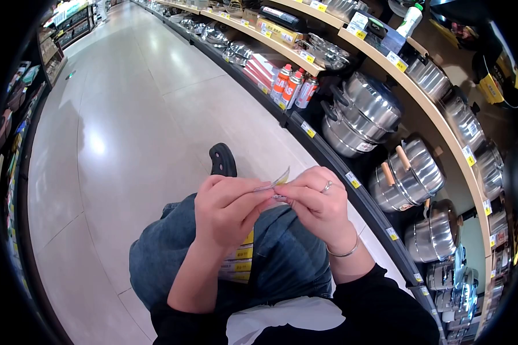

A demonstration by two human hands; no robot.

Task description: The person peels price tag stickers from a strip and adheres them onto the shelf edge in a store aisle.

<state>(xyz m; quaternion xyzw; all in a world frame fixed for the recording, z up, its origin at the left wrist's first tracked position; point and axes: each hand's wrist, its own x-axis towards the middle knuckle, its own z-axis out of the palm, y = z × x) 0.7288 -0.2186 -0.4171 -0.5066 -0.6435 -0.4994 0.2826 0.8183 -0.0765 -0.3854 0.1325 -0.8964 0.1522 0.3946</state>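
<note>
My left hand (227, 204) and my right hand (316, 201) meet above my knees, each with its fingers pinched on a small yellow and white label (282, 177). A ring and a bracelet show on the right hand and wrist. Below the left hand, several yellow and white price labels (243, 253) lie in a row on my lap, partly covered by the hand and forearm.
Shelves to the right hold steel pots (367, 106), orange and white gas cans (290, 86) and boxes. Price tags line the black bottom shelf edge (322, 141). The tiled aisle floor (126, 115) runs ahead, with more shelving at the far left.
</note>
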